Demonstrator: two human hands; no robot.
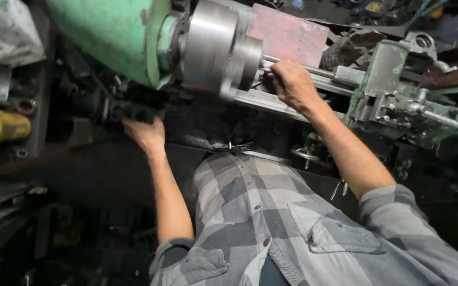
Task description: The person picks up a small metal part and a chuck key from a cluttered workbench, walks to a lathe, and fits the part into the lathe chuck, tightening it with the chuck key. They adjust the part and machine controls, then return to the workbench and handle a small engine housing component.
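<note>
The person leans over a green lathe (117,37), and the work looks to be at a setting-up or adjusting stage rather than cutting: nothing in view shows chips flying or a tool bearing on metal. A bright steel chuck (213,47) sits at the far middle of the scene, and from its face a slim metal bar (314,70) runs to the right toward the green tool carriage (393,85). The right hand (291,83) is closed around this bar just beside the chuck, fingers curled over it, so the bar is already seated in the chuck or being fed into it; which of the two cannot be told. The left hand (145,133) reaches down to the dark controls (128,110) under the headstock on the left, its fingers folded against a black lever or knob, though the grip itself is partly hidden. The carriage stands well apart from the chuck, so bringing the tool up appears left to do. A yellow cylinder (3,126) lies on the left shelf.
</note>
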